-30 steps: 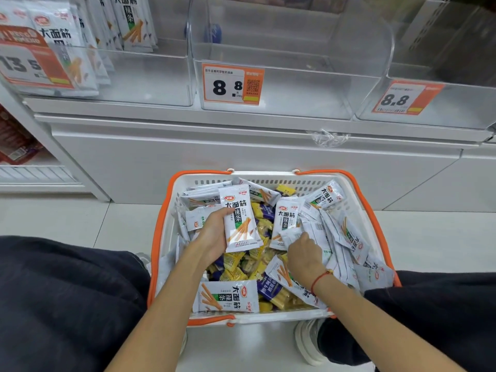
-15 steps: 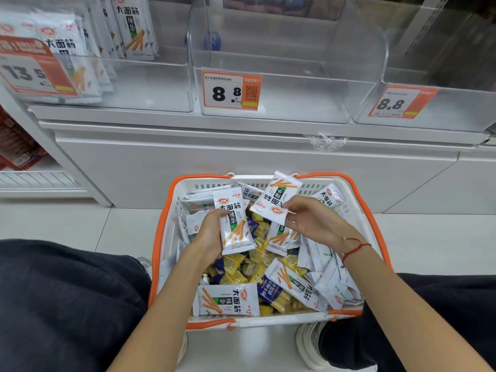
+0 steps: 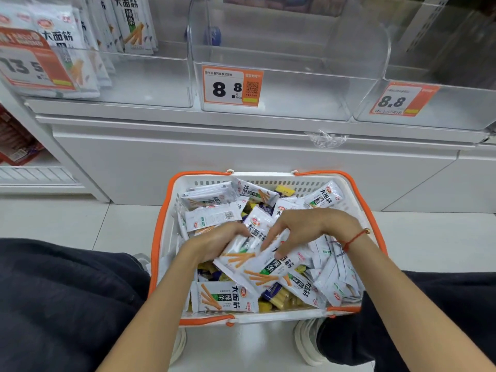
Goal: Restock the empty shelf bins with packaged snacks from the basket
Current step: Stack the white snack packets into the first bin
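While both hands gathered white packets in the basket, left hand gripped one, right hand pressed another; next, lift to empty bin.

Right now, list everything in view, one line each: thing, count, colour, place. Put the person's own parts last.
basket: one, white with orange rim and handles, on the floor between the knees.
white snack packets: many, white with green and orange print, piled in the basket.
small yellow and purple packets: several, under the white ones.
middle bin: one, clear, looks empty, 8.8 price tag on its front.
right bin: one, clear, looks empty, orange 8.8 tag.
left bin: one, clear, partly filled with the same white packets.
red packages: count unclear, lower left shelf.
left hand: grip on one white packet, over the basket.
right hand: fingers on a second white packet; red cord at the wrist.
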